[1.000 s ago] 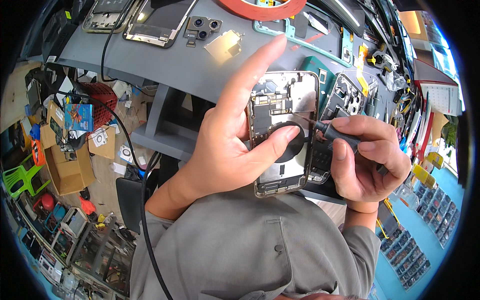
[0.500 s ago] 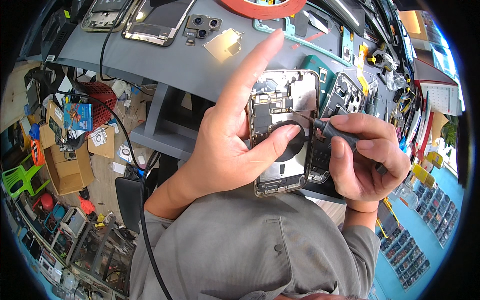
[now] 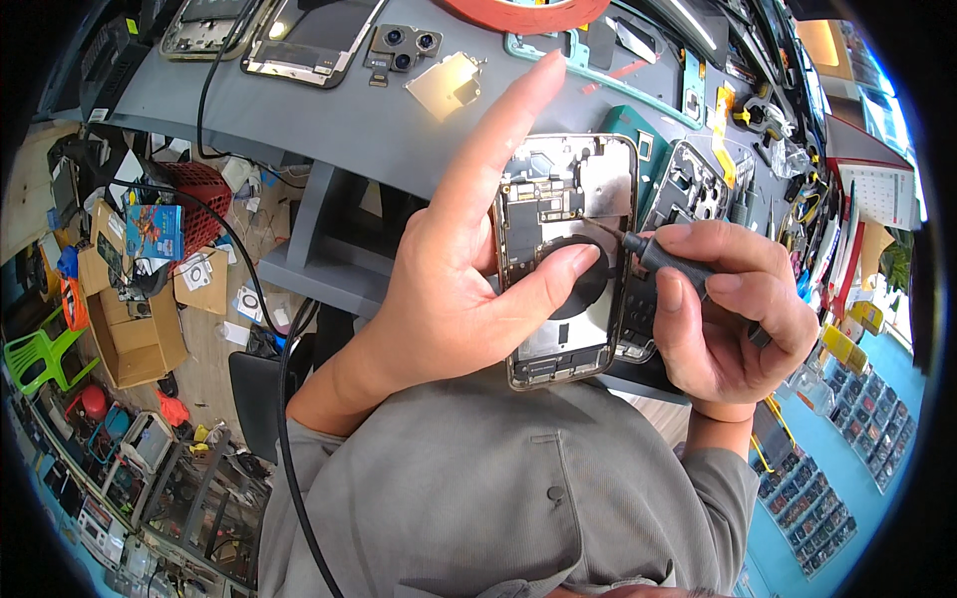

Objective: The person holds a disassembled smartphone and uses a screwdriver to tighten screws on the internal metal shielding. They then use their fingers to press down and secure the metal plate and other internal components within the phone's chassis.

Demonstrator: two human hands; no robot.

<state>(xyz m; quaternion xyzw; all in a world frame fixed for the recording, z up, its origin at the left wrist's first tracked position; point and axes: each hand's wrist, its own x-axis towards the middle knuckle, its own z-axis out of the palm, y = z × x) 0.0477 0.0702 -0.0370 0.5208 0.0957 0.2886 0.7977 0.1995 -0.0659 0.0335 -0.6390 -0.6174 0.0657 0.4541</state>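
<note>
An opened smartphone (image 3: 598, 334) is tilted up in front of me, its circuit board and a round black pad (image 3: 588, 289) showing. My left hand (image 3: 449, 269) grips its left side, thumb pressed on the pad and index finger stretched out past the top edge. Between the thumb and fingers of my right hand (image 3: 733, 309) is a dark-handled screwdriver (image 3: 663, 257). Its thin tip points left over the phone's interior, near the board; whether it touches cannot be made out. A second phone housing (image 3: 688, 194) lies behind, partly hidden by the right hand.
A camera module (image 3: 404, 45), a gold-coloured plate (image 3: 446, 87) and a phone screen (image 3: 311, 45) lie on the grey desk (image 3: 329, 125). Farther right are a red tape roll (image 3: 528, 20), a teal frame (image 3: 618, 90) and tools. A black cable (image 3: 289, 439) hangs at my left.
The phone has tipped very slightly, with its top edge a little higher. Both hands keep nearly the same place and grip.
</note>
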